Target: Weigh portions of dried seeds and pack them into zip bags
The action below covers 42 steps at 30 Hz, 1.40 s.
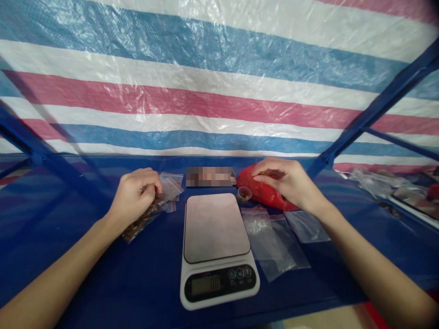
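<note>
At the left, my left hand [139, 194] is closed, its thumb and fingers pressed together at a clear zip bag [137, 227] with brown pieces inside. More small zip bags [173, 185] lie just beyond its fingertips. My right hand [286, 180] hovers over or touches a red bag [262, 194], fingertips drawn together in a pinch; whatever they hold is too small to make out. Left of the red bag stands a small clear cup [244, 195] with a few brown bits. Between my hands sits a white kitchen scale [217, 230], its pan bare and its display apparently reading zero.
Flat clear zip bags [274, 242] lie right of the scale. A blurred-out card or box [211, 177] lies behind it on the blue table [137, 283]. Blue frame bars [380, 105] flank a striped plastic sheet [212, 100]. Plastic bags [377, 185] are heaped far right.
</note>
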Each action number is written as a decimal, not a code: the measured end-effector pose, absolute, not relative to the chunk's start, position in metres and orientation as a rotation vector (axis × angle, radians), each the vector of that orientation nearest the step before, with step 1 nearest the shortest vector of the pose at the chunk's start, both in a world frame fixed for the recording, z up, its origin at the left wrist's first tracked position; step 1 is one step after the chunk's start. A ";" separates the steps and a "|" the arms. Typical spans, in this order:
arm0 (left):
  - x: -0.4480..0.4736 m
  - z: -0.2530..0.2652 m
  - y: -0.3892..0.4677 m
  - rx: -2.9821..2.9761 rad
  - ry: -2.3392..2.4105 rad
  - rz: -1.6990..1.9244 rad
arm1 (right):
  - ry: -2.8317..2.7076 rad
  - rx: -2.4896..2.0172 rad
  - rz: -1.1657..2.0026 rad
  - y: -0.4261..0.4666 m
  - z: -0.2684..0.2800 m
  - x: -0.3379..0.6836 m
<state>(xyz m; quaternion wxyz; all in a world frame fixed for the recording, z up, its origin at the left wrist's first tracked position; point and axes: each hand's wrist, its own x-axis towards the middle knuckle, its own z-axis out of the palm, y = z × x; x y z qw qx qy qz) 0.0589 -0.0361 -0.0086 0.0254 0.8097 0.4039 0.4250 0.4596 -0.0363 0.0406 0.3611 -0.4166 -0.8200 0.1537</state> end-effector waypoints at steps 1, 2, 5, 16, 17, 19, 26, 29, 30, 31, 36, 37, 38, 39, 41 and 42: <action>0.058 -0.010 -0.035 2.494 1.256 1.305 | -2.178 -1.039 0.432 -0.036 0.040 0.451; 0.057 -0.010 -0.035 2.486 1.262 1.295 | -2.234 -1.016 0.463 -0.035 0.038 0.444; 0.056 -0.011 -0.034 2.487 1.263 1.269 | -2.247 -0.970 0.465 -0.036 0.027 0.430; 0.059 0.001 -0.041 2.527 1.322 1.245 | -2.181 -0.933 0.461 -0.045 0.002 0.437; 0.059 0.001 -0.041 2.523 1.328 1.241 | -2.185 -0.921 0.448 -0.045 0.001 0.436; 0.059 0.001 -0.041 2.521 1.334 1.241 | -2.192 -0.899 0.421 -0.045 0.000 0.435; 0.057 -0.003 -0.039 2.534 1.292 1.259 | -2.191 -0.887 0.378 -0.045 0.000 0.433; 0.056 -0.003 -0.039 2.530 1.298 1.252 | -2.184 -0.896 0.384 -0.045 0.000 0.434; 0.056 -0.003 -0.039 2.535 1.294 1.248 | -2.181 -0.901 0.389 -0.045 -0.001 0.434; 0.056 -0.003 -0.039 2.544 1.288 1.246 | -2.178 -0.906 0.393 -0.045 -0.002 0.434; 0.057 -0.003 -0.038 2.581 1.259 1.260 | -2.164 -0.919 0.388 -0.044 -0.004 0.435; 0.057 -0.003 -0.038 2.585 1.251 1.270 | -2.165 -0.913 0.382 -0.044 -0.005 0.435; 0.057 -0.003 -0.038 2.589 1.246 1.274 | -2.168 -0.908 0.376 -0.044 -0.005 0.436; 0.057 -0.003 -0.038 2.593 1.242 1.278 | -2.170 -0.908 0.369 -0.044 -0.005 0.436; 0.057 -0.003 -0.038 2.598 1.235 1.272 | -2.172 -0.923 0.360 -0.044 -0.004 0.436; 0.058 -0.003 -0.038 2.599 1.227 1.274 | -2.172 -0.930 0.358 -0.044 -0.004 0.436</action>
